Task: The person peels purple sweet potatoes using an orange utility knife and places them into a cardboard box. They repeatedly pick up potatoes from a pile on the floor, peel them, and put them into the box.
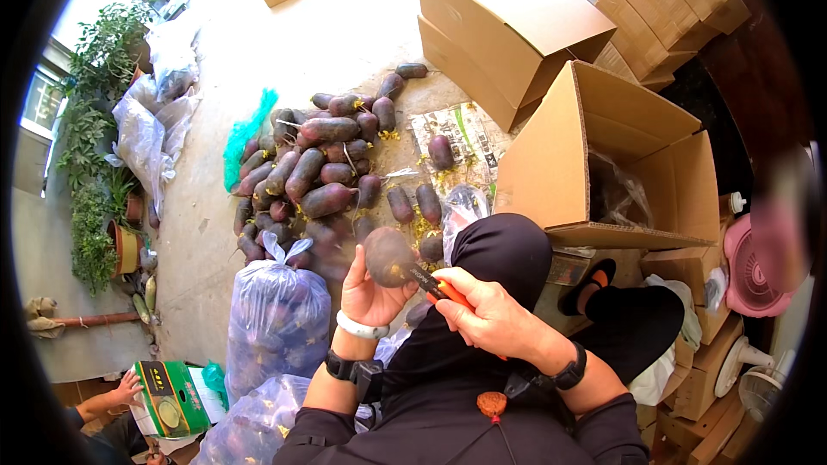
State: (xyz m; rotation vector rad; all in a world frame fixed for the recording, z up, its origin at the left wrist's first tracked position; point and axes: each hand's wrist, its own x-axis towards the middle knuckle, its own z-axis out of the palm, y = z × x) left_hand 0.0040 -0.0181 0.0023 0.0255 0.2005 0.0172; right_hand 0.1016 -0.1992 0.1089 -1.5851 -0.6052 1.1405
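Observation:
In the head view my left hand (371,294) holds a dark purple radish (389,255) upright from below and the side. My right hand (475,310) grips the orange handle of a knife (423,279); its black part with lettering lies against the end of the radish, and I cannot tell whether a blade has entered it. Beyond my hands a heap of dark purple radishes (329,129) covers the floor, several with yellow sprouts. Single radishes (441,152) lie nearer my knee, one of them on a printed sheet (471,126).
A tied plastic bag of radishes (278,323) stands at my left, another bag (255,423) below it. An open cardboard box (549,161) stands at my right, with a pink fan (756,265) beyond. At lower left a person's hand (127,389) touches a green box (169,400).

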